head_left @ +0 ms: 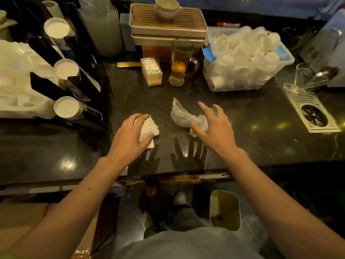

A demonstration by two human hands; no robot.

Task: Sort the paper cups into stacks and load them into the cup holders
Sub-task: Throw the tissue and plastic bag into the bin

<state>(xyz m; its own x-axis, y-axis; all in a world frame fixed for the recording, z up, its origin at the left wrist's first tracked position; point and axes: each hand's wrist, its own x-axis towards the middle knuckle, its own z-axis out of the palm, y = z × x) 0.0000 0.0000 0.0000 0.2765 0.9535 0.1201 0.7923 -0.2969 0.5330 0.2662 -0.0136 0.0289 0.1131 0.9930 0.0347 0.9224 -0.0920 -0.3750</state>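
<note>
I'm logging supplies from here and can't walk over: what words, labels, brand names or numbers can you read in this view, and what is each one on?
No text reads clearly in the head view.
Small box by the glass mug: printed label with green marks, too small and blurred to read.
Machine at the far right: faint lines of print on its side, unreadable.
Cup holders, bin of loose cups, stacked trays: no visible text.

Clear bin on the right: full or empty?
Full. The clear bin is heaped above its rim with loose white paper cups, unstacked.
</note>
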